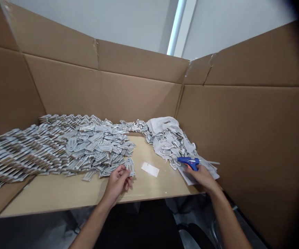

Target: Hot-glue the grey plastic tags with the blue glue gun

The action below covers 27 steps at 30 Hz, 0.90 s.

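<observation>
Between the thumb and fingers of my left hand (120,178) is a flat grey cut-out piece (130,165) with a pointed top and slots, held upright above the table. My right hand (201,175) is wrapped round the handle of a blue glue gun (189,160) with an orange trigger, its nozzle pointing left. A translucent glue stick (213,162) sticks out of the gun's back. Beside my left hand lies a large loose heap of similar grey pieces (101,147). A small white rectangular card (150,169) rests on the table between my hands.
Tall cardboard walls (139,97) surround the wooden table (69,195) at the back and sides. Dense rows of stacked pieces (22,148) fill the left. Crumpled white sheets (162,124) with more pieces lie at the right, near the glue gun.
</observation>
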Each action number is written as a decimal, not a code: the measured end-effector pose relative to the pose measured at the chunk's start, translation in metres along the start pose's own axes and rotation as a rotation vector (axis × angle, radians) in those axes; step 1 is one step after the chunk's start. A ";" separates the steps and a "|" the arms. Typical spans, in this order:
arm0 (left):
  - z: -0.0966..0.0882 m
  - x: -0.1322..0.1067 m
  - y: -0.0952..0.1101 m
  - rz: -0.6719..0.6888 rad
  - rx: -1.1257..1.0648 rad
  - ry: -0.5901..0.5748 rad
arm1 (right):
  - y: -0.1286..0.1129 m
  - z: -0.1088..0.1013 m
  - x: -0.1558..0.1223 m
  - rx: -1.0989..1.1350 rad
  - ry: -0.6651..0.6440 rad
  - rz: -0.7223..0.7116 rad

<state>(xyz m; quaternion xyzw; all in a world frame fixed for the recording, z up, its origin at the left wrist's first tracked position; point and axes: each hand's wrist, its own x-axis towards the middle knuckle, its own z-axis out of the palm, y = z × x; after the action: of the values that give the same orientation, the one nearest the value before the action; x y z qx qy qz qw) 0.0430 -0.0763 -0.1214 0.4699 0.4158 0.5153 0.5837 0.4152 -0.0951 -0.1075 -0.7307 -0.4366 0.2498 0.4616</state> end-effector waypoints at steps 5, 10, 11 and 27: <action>-0.002 -0.001 -0.002 -0.005 -0.052 0.010 | -0.029 0.017 -0.015 0.400 -0.285 -0.114; -0.006 -0.003 0.000 -0.057 -0.161 0.007 | -0.076 0.063 -0.008 0.554 -0.526 -0.125; -0.007 -0.003 0.001 -0.050 -0.170 0.019 | -0.085 0.071 -0.006 0.557 -0.559 -0.122; -0.001 -0.008 0.001 0.043 0.019 -0.044 | 0.003 0.082 -0.050 0.509 -0.406 -0.125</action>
<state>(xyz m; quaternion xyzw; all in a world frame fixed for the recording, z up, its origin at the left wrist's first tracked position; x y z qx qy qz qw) 0.0408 -0.0836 -0.1209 0.4954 0.3976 0.5134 0.5770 0.3284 -0.1018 -0.1491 -0.4992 -0.4871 0.4625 0.5474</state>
